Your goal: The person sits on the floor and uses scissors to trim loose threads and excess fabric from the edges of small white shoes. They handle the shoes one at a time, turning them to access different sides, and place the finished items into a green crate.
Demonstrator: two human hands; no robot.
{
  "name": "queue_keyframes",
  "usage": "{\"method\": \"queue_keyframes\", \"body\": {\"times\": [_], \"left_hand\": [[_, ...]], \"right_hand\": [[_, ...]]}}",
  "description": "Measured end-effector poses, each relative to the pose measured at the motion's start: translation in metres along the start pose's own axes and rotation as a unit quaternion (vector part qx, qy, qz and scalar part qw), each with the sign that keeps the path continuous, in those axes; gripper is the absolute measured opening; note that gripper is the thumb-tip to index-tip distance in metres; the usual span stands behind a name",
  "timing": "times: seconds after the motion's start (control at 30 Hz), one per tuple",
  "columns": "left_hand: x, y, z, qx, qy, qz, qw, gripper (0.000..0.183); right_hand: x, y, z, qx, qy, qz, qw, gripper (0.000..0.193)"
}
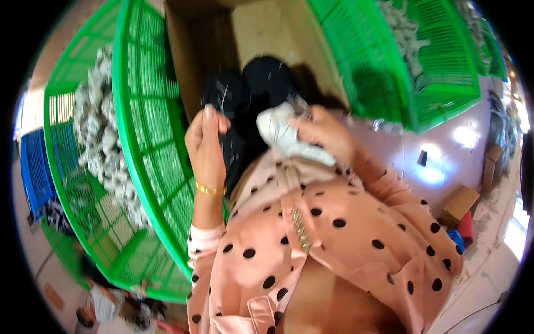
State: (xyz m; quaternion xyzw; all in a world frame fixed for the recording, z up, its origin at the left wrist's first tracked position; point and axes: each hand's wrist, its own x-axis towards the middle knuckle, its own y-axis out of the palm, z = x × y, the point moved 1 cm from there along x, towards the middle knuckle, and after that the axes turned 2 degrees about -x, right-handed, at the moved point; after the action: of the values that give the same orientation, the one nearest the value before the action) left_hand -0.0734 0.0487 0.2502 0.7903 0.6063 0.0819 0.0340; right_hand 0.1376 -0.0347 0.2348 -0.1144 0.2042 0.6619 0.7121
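My right hand (329,133) grips a soft white-grey sock-like knitted piece (281,131) above my lap, at the waist of my pink spotted top. One rounded end of the piece points left, and another part hangs below my fingers. Apart from it, to the left, my left hand (207,139) is raised with the fingers curled and the thumb pressed against them. Whatever it may pinch is too small to make out. Loose white threads lie on my dark trousers (228,92) beneath both hands.
Close on my left stands a green plastic basket (125,167), with heaped grey-white knitted pieces (105,128) beyond its rim. An open cardboard box (267,28) lies ahead of my knees. More green baskets (372,61) stand at the right, and a small carton (460,206) sits on the floor.
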Motion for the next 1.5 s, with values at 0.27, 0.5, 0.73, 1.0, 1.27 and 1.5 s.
{"method": "queue_keyframes", "body": {"times": [0.27, 0.5, 0.73, 1.0, 1.27, 1.5], "left_hand": [[-0.080, -0.002, 0.026, 0.269, 0.047, 0.072, 0.959, 0.039], [-0.091, 0.014, 0.045, 0.182, -0.002, 0.062, 0.981, 0.031], [-0.080, 0.027, 0.054, 0.264, 0.072, 0.112, 0.955, 0.021], [-0.066, 0.032, 0.047, 0.467, 0.140, 0.115, 0.865, 0.007], [-0.078, 0.026, 0.047, 0.277, -0.035, 0.030, 0.960, 0.030], [-0.079, 0.031, 0.049, 0.330, -0.005, 0.001, 0.944, 0.019]], "right_hand": [[-0.034, 0.010, -0.033, 0.044, 0.056, 0.108, 0.992, 0.025], [-0.044, 0.007, -0.046, -0.012, 0.107, 0.095, 0.990, 0.034], [-0.037, -0.003, -0.062, 0.004, 0.117, 0.082, 0.990, 0.030], [-0.031, 0.001, -0.070, 0.025, 0.070, 0.055, 0.996, 0.028], [-0.024, -0.004, -0.069, 0.045, 0.084, 0.049, 0.994, 0.025], [-0.023, 0.018, -0.081, 0.059, 0.044, 0.023, 0.997, 0.022]]}}
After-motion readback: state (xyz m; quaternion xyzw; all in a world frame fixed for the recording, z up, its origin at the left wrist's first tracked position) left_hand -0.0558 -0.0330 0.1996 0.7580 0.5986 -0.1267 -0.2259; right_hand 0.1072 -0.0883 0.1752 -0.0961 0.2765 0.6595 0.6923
